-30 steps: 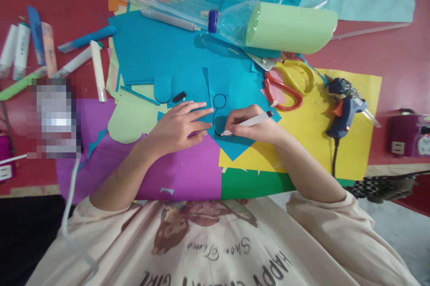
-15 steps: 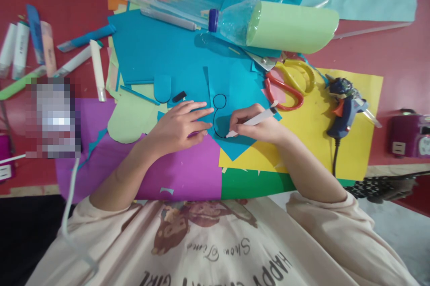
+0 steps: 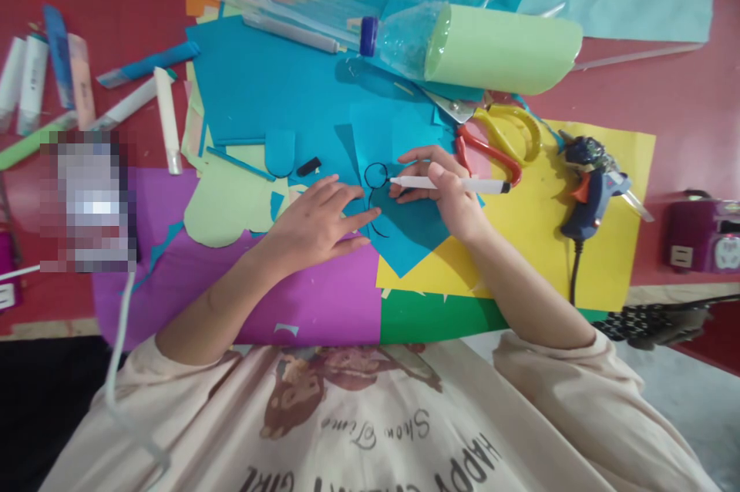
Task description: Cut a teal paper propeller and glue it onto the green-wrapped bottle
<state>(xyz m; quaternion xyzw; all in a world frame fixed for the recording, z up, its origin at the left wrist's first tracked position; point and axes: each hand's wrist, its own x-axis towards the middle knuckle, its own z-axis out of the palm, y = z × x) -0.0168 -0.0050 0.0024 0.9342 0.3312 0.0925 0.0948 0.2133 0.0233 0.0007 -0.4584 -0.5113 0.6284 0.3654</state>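
Observation:
A white marker [image 3: 445, 183] with a black end is pinched in my right hand [image 3: 445, 191]. Its tip is at the right edge of a small black circle drawn on a blue sheet of paper [image 3: 405, 249]. A curved black line runs down below the circle. My left hand [image 3: 324, 222] lies with fingers spread at the sheet's left edge, holding nothing. Just above its fingers rests a black marker cap [image 3: 308, 166], near a rounded blue paper piece [image 3: 280, 153].
Scissors [image 3: 491, 137] with red and yellow handles and a glue gun [image 3: 595, 187] lie to the right. A plastic bottle [image 3: 405, 33] wrapped in green paper lies across the back. Several markers [image 3: 84, 83] are scattered at the left, above a pixelated object [image 3: 92, 203].
My right hand has moved the marker tip up from the curve's lower end to the circle, and the marker now lies flatter. My left hand has shifted slightly right.

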